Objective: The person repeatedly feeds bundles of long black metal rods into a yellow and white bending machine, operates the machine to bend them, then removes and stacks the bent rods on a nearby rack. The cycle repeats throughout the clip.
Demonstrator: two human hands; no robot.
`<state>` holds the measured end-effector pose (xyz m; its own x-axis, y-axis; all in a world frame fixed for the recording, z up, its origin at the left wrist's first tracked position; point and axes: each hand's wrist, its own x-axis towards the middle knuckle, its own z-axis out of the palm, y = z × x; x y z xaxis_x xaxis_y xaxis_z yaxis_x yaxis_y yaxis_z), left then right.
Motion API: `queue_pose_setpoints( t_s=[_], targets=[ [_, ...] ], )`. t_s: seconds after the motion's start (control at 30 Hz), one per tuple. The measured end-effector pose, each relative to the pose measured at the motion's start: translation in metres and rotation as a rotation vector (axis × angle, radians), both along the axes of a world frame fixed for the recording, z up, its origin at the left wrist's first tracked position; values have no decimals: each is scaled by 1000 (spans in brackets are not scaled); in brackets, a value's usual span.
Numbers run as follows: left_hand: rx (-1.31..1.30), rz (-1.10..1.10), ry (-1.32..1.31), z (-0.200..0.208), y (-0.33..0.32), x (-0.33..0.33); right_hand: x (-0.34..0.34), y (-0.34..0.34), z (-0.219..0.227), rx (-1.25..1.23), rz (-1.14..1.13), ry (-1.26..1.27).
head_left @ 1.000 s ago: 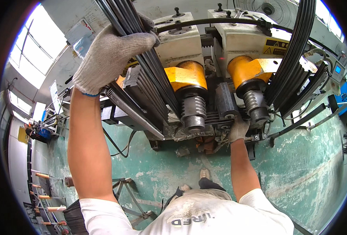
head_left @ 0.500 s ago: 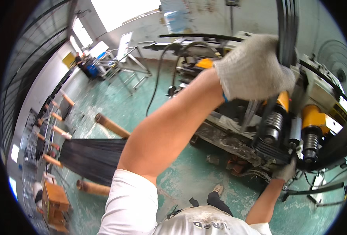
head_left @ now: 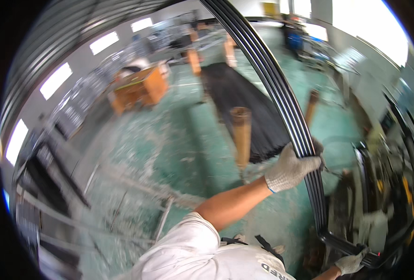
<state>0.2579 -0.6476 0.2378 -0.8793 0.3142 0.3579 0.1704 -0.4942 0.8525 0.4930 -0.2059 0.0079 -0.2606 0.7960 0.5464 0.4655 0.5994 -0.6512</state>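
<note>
A bundle of long black rubber-like strips (head_left: 281, 100), several lying side by side, curves down from the top edge to a sharp corner at lower right. My left hand (head_left: 291, 168), in an off-white knit glove, is closed around the bundle partway along, thumb across its front. At lower right my right hand (head_left: 351, 263), gloved alike, grips the bundle past the corner; some of its fingers are hidden by the strips. The bundle's upper end runs out of view.
A machine (head_left: 379, 224) with dark and yellow parts stands at the right. Beyond my left arm, long black strips (head_left: 244, 107) are spread between upright brown tubes (head_left: 242, 135). A wooden desk (head_left: 141, 91) stands farther left. Dark racks (head_left: 48, 177) line the left side; a person (head_left: 291, 35) is far off.
My view has swung left, away from the machine. The bundle now spans the open floor side, still held by both hands. More of its length and its corner show.
</note>
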Motion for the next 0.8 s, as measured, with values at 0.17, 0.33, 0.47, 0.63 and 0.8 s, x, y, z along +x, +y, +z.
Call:
queue_pose_setpoints(
  t_s=[0.17,0.33,0.47,0.63,0.8],
  targets=[
    [17,471,-71,-18,-167,70,-139,-92,-11,-677,417,295],
    [78,990,-175,-19,-294,182,-227,-301,72,-946,922,528],
    [327,1230,-149,-23,-374,240,-254,-435,119,-780,1187,322],
    [531,1427,-111,-5,-490,296,-271,-596,194,-569,1500,303],
    [616,1453,73,8,-649,367,-238,-811,332,-167,1722,369]
  ],
)
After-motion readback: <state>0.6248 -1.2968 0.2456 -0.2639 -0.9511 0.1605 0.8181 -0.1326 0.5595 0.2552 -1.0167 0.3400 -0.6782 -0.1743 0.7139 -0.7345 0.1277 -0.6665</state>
